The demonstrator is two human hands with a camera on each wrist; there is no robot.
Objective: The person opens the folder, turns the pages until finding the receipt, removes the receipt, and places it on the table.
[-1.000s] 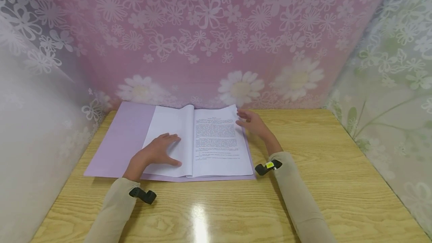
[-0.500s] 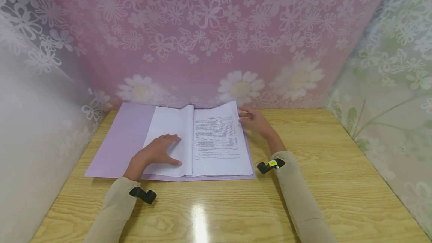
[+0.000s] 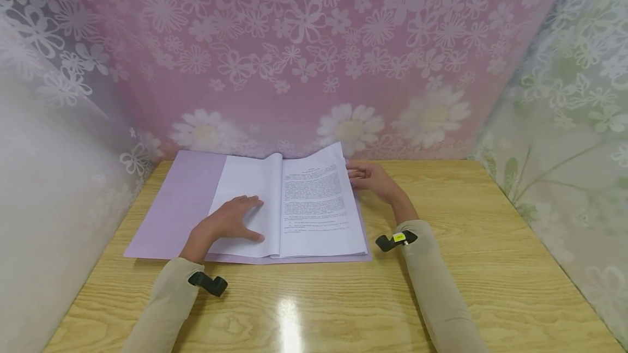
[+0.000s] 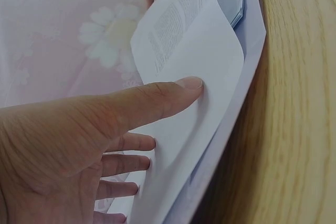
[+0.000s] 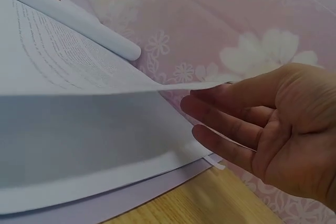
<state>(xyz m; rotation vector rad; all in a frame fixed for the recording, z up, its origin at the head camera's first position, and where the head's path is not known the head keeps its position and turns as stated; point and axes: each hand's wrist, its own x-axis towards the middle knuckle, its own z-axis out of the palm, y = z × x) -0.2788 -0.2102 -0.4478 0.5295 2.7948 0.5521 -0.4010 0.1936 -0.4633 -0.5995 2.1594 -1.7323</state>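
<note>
An open lilac folder [image 3: 193, 195] holds a stack of white sheets on the table. My left hand [image 3: 229, 219] rests on the blank turned-over page [image 3: 247, 176] at the left, thumb and fingers spread and fairly straight. The left wrist view shows its thumb and fingertips on the paper. At the right, my right hand [image 3: 375, 180] pinches the upper right edge of the printed page [image 3: 314, 200] between thumb and forefinger. In the right wrist view that page [image 5: 79, 72] is lifted off the sheet below [image 5: 105, 145], and the other fingers hang loosely curled beneath it.
The wooden table [image 3: 481, 244] runs to the right and in front of the folder. A pink floral curtain [image 3: 304, 70] stands right behind the folder's top edge, and pale floral cloth [image 3: 589, 151] closes both sides.
My right hand has taken the printed page's edge, and its upper right corner has risen. The right wrist has shifted slightly right. My left hand has stayed in place.
</note>
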